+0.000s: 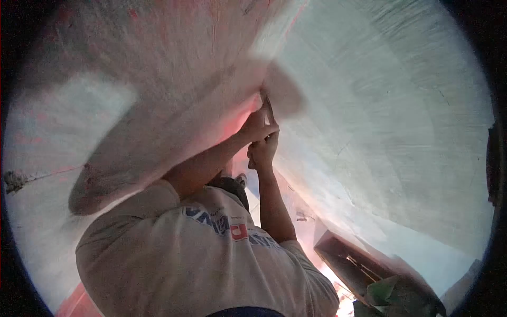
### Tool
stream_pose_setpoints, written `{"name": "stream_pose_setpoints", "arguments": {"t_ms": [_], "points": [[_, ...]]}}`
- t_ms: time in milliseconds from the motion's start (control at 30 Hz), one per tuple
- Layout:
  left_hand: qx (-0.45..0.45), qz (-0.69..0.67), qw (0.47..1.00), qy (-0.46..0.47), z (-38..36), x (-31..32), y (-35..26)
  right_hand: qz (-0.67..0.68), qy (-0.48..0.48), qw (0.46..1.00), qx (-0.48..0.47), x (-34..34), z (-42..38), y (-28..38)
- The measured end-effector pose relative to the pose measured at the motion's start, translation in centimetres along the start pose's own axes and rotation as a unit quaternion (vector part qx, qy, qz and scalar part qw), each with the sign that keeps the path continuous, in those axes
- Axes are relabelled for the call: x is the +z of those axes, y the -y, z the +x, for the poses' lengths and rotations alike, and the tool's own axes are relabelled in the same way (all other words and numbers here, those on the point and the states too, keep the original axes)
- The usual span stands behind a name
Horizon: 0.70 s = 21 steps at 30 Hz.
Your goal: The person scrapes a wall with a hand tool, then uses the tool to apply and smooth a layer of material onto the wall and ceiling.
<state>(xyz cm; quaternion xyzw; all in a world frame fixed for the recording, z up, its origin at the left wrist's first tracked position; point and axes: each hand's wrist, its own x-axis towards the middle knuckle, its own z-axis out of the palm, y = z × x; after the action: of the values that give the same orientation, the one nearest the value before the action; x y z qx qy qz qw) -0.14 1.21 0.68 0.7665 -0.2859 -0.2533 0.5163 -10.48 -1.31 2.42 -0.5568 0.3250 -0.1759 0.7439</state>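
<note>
My left hand [257,126] reaches up into the corner where two pale wall surfaces meet. Its fingers close around the lower part of a thin, dark, blade-like tool [268,107], whose tip is right at the corner line. Just below, my right hand [263,152] is closed in a fist against the left, at the tool's lower end. The hands overlap in this view, and whatever handle lies inside the fingers is hidden. Both forearms stretch out from my light printed T-shirt [211,259].
The left wall [105,105] has a whitish coat with reddish patches; the right wall [391,116] shows streaks. My arm's shadow falls across the left wall. At lower right sit a brown box-like object [343,259] and a green piece [381,289], near bright light. A shoe [241,179] shows below.
</note>
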Motion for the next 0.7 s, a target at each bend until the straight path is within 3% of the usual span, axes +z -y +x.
{"name": "stream_pose_setpoints", "arguments": {"t_ms": [133, 200, 233, 300, 400, 500, 567, 667, 700], "points": [[0.063, -0.056, 0.996, -0.019, -2.0, 2.1, -0.1, 0.039, 0.01, 0.999, 0.001, -1.5, -3.5, 1.7], [0.025, 0.034, 0.999, -0.02, -1.6, 0.6, -1.4, 0.001, -0.005, 1.0, -0.004, -1.0, -2.2, 0.9], [0.047, 0.048, 0.997, -0.046, -0.3, 0.3, 0.4, 0.001, -0.004, 1.0, -0.007, -0.5, -0.6, -0.2], [0.017, 0.039, 0.999, -0.028, -0.1, -0.8, -1.2, 0.005, 0.01, 1.0, 0.013, 0.0, -0.4, 0.6], [0.06, 0.009, 0.996, -0.063, -1.9, 1.5, -1.1, 0.006, 0.007, 1.0, 0.009, -1.2, -3.1, 3.0], [0.024, 0.001, 0.999, -0.024, -0.8, -0.3, -1.5, -0.021, 0.013, 0.999, -0.026, -0.7, -0.8, 1.1], [0.058, 0.013, 0.998, -0.039, -0.3, -0.6, -1.7, -0.004, 0.008, 1.0, 0.014, 0.1, -0.5, 0.9], [0.118, -0.025, 0.988, -0.099, -2.3, 0.4, -3.5, 0.022, 0.02, 0.999, -0.015, -0.8, -2.6, 3.0], [0.068, -0.008, 0.995, -0.067, -2.1, -0.3, -4.1, 0.037, 0.015, 0.999, -0.011, -1.1, -3.2, 2.7]]}}
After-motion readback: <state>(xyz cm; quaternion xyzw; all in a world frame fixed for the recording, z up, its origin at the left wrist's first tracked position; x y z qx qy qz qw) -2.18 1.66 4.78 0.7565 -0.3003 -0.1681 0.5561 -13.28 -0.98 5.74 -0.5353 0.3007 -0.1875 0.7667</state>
